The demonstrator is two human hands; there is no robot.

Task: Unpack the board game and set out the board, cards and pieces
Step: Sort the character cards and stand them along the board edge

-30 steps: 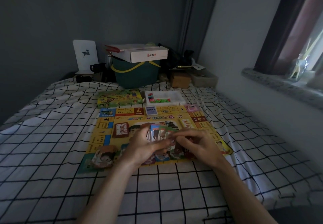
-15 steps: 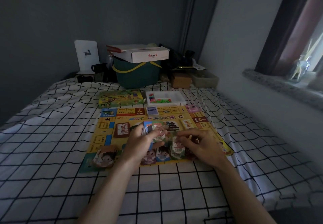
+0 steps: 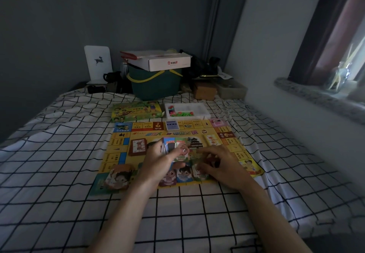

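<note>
Since a second ago the right hand [image 3: 219, 165] has dropped from the fan to the board's [image 3: 118, 152] 6 o'clock edge, fingers curled on a note there (grip unclear); the left hand [image 3: 160, 159] grips the money fan [image 3: 173, 146]. Board out; pieces tray [image 3: 187, 111] unemptied at 12 o'clock.

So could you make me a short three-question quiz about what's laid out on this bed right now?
1. True or false: the left hand holds a fan of cards.
2. Which lies beyond the board's far edge? A) white tray of pieces B) a kettle C) a shoe
3. Fill in: the green game box lies to the ____ of the tray.

Key: 1 true; 2 A; 3 left.
</note>
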